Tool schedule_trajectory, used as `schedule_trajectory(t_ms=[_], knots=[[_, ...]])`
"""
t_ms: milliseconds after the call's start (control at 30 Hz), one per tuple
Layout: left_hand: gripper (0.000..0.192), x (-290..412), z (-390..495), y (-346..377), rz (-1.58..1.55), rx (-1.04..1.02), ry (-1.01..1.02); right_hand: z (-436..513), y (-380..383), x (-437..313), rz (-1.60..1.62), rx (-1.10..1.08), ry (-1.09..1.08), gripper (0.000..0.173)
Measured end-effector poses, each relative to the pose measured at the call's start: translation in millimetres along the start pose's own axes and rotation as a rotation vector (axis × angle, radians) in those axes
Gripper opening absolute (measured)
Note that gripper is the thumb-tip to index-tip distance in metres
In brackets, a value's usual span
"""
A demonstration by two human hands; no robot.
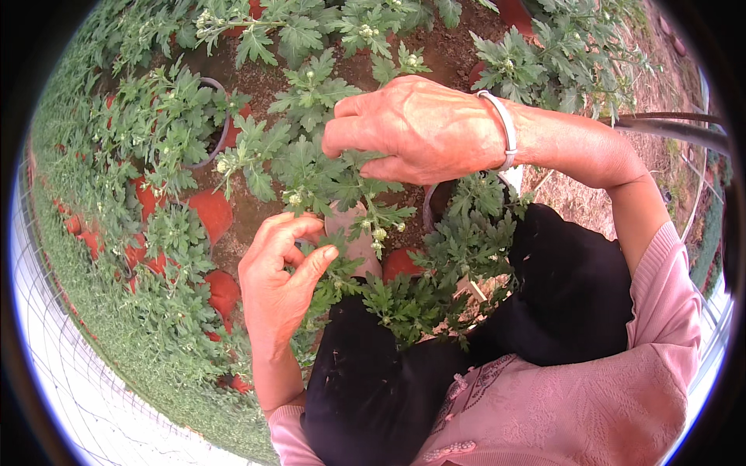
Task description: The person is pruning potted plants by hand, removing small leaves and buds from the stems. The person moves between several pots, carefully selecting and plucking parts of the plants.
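Observation:
My right hand (402, 131), with a bangle at the wrist, is over a leafy potted plant (309, 169) with pale green buds. Its fingers are bent downward, and the hand hides what lies under the fingertips. Lower left, my left hand (285, 262) has its thumb and curled fingers apart beside the same foliage, with no object plain between them. Near its thumb, a cluster of pale buds (379, 234) hangs from a stem. Just beneath the leaves shows a shoe or similar pale covering (352, 239).
Budding plants in red pots (211, 215) crowd the left. A grey-rimmed pot (224, 125) stands at the upper left, and another plant (472, 233) is close to my knees. A dark pipe (670, 129) extends in from the right. Brown soil (247, 81) shows between plants.

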State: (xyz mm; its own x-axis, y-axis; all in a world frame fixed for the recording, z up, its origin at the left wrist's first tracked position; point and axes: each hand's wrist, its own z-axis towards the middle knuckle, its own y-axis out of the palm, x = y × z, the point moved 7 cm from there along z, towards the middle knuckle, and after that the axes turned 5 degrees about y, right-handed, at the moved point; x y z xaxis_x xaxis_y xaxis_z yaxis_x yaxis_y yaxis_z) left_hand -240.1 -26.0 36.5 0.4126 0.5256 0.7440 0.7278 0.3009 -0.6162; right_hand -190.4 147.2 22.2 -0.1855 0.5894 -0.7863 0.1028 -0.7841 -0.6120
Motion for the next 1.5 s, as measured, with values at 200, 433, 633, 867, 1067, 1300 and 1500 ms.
schedule_trajectory(t_ms=[200,433,633,867,1067,1300,1500], knots=[[0.035,12,13,28,-0.122,-0.038,0.045,-15,34,-10,-0.157,-0.215,-0.047,0.02],[0.029,7,20,43,-0.16,-0.133,-0.047,-21,47,-5,-0.243,-0.232,-0.105,0.017],[0.027,4,19,52,-0.196,-0.125,-0.112,-20,41,1,-0.126,-0.151,-0.03,0.019],[0.029,11,21,51,-0.194,-0.116,-0.004,-47,11,-10,-0.136,-0.059,0.045,0.031],[0.025,19,26,55,-0.147,-0.089,0.176,-57,28,-15,-0.04,-0.088,0.074,0.027],[0.017,13,25,59,-0.149,-0.129,0.051,-54,32,-12,0.071,-0.058,0.132,0.017],[0.012,-15,23,44,-0.517,-0.03,-0.132,-56,27,-9,0.135,-0.057,0.135,0.013]])
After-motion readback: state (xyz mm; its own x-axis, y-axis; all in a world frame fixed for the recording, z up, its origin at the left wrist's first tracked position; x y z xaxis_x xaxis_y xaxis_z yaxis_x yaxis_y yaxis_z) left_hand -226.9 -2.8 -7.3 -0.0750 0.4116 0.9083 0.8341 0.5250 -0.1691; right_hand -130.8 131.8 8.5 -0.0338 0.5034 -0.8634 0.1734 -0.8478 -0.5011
